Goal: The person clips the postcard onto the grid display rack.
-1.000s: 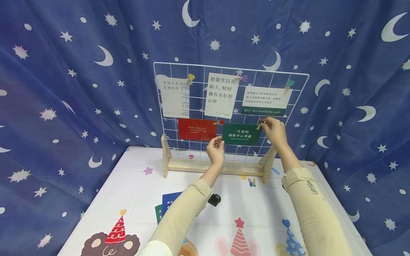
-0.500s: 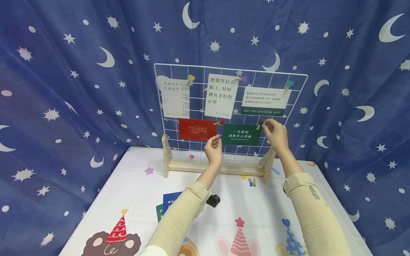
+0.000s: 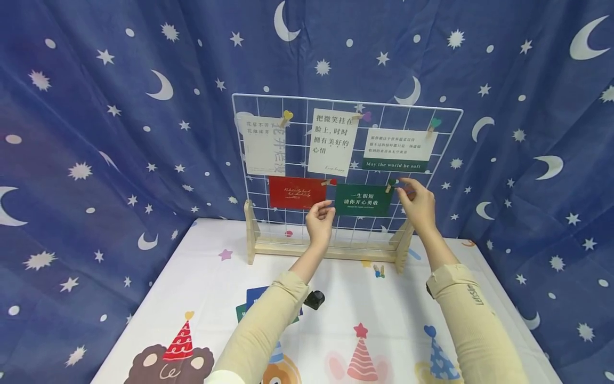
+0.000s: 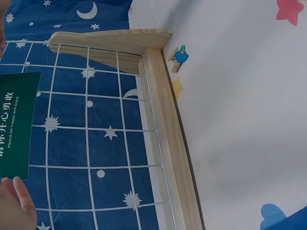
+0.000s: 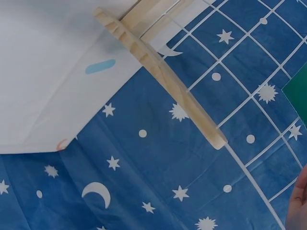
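Note:
A green card [image 3: 363, 200] with white lettering hangs on the white wire grid [image 3: 347, 101], held at its upper right corner by a wooden clothespin [image 3: 390, 185] with a dark green heart. My right hand [image 3: 419, 208] is just right of that clothespin, thumb and forefinger apart and nothing between them. At the card's left edge is my left hand [image 3: 320, 224], its fingers loosely bent; whether the fingertips touch the edge I cannot tell. To the left hangs a red card [image 3: 295, 192] under a red-heart clothespin [image 3: 330, 183]. In the left wrist view the green card [image 4: 18, 124] lies flat against the grid.
Above hang three pale cards, including a tall white one [image 3: 331, 144], each with a clothespin. A wooden base [image 3: 326, 250] supports the grid. Loose clothespins [image 3: 379, 271] lie before it. Blue and green cards [image 3: 254, 295] and a black object [image 3: 314, 300] are near my left forearm.
My right hand has let go of the dark green clothespin and moved slightly right. My left hand has loosened from the green card's edge and shifted slightly left. The card stays hanging.

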A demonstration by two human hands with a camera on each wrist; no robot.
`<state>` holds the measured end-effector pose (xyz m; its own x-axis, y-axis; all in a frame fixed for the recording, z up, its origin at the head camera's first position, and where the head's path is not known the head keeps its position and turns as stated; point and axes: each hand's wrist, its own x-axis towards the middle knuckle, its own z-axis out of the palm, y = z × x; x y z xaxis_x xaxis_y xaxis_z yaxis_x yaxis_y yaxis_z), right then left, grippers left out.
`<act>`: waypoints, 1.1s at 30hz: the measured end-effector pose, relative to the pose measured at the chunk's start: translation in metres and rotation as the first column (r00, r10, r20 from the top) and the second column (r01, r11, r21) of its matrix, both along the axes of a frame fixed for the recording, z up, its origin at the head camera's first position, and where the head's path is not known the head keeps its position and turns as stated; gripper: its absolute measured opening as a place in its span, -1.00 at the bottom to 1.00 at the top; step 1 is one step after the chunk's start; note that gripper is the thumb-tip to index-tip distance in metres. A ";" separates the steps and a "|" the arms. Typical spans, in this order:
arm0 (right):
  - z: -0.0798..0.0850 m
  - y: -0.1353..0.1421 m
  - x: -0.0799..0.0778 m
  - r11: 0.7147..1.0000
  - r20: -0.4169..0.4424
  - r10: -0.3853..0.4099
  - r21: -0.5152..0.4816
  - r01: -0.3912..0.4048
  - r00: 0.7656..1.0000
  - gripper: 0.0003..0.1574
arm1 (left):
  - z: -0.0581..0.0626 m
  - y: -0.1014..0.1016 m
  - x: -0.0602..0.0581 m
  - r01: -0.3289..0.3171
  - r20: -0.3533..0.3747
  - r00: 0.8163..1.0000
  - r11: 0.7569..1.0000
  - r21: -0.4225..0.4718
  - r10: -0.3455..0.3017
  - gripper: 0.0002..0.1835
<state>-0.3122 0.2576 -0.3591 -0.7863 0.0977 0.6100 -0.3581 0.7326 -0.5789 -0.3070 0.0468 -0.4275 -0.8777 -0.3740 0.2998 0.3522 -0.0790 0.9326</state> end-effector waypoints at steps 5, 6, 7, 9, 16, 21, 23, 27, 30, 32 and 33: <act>-0.001 -0.001 0.002 1.000 -0.003 0.009 0.002 -0.009 1.000 -0.66 | 0.001 -0.005 0.000 0.030 0.008 1.000 1.000 -0.007 -0.030 -0.84; -0.002 -0.001 0.003 1.000 -0.005 0.008 0.001 -0.008 1.000 -0.66 | 0.001 -0.007 0.000 0.036 0.009 0.999 0.999 -0.012 -0.036 -0.83; -0.002 -0.001 0.004 1.000 -0.008 0.005 0.002 -0.005 1.000 -0.65 | 0.001 -0.009 0.001 0.041 0.002 0.999 0.999 -0.017 -0.041 -0.83; -0.003 0.000 0.006 1.000 -0.016 0.001 0.000 -0.001 1.000 -0.65 | 0.001 -0.015 0.003 0.054 -0.015 0.998 0.998 -0.025 -0.054 -0.82; -0.007 0.001 0.012 1.000 -0.034 0.012 0.001 -0.012 0.999 -0.63 | 0.010 -0.041 0.017 0.092 -0.021 0.995 0.993 -0.070 -0.093 -0.82; -0.006 -0.001 0.012 0.999 -0.037 0.036 -0.008 -0.036 0.999 -0.63 | 0.009 -0.056 0.013 0.097 -0.005 0.995 0.987 -0.130 -0.098 -0.82; -0.006 -0.002 0.015 0.999 -0.040 0.044 -0.020 -0.045 0.998 -0.64 | 0.011 -0.060 0.016 0.114 -0.001 0.993 0.983 -0.141 -0.116 -0.81; -0.009 0.000 0.021 0.997 -0.056 0.050 -0.053 -0.053 0.997 -0.65 | 0.019 -0.068 0.032 0.155 0.008 0.988 0.972 -0.179 -0.156 -0.82; -0.011 0.002 0.025 0.996 -0.072 0.060 -0.065 -0.065 0.996 -0.66 | 0.029 -0.074 0.044 0.157 -0.004 0.987 0.959 -0.235 -0.162 -0.82; -0.014 0.004 0.027 0.995 -0.078 0.067 -0.064 -0.072 0.995 -0.66 | 0.033 -0.077 0.051 0.144 -0.014 0.988 0.951 -0.274 -0.154 -0.83; -0.016 0.004 0.027 0.995 -0.080 0.072 -0.068 -0.077 0.994 -0.66 | 0.034 -0.079 0.053 0.142 -0.015 0.988 0.947 -0.288 -0.153 -0.83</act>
<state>-0.2849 0.2616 -0.3746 -0.7440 0.0855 0.6626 -0.4558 0.6602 -0.5970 -0.2544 -0.0317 -0.3935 -0.9030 -0.1351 0.4079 0.3911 0.1345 0.9104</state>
